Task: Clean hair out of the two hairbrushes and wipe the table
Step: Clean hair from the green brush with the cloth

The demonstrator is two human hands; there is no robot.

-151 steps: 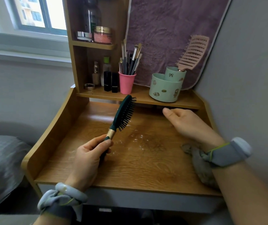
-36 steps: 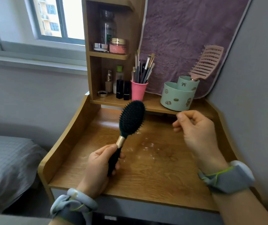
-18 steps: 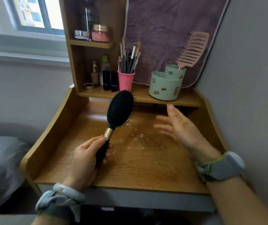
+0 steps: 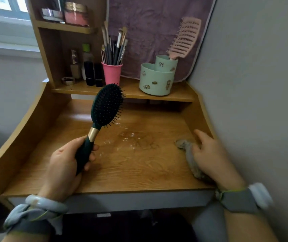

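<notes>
My left hand grips the handle of a dark green oval hairbrush and holds it upright above the wooden table, bristles facing me. A tangle of loose hair and white specks lie on the middle of the table. My right hand rests on a crumpled grey cloth at the table's right side, index finger straight; its other fingers are hidden. A pink vented hairbrush stands in a mint green holder on the back shelf.
A pink cup of makeup brushes, dark bottles and lipsticks stand on the shelf, jars on the upper shelf. A purple towel hangs behind. The grey wall is close on the right; raised wooden sides flank the table.
My right hand has dropped from mid-air over the table onto the grey cloth at the right. The left hand still holds the green brush upright, little moved.
</notes>
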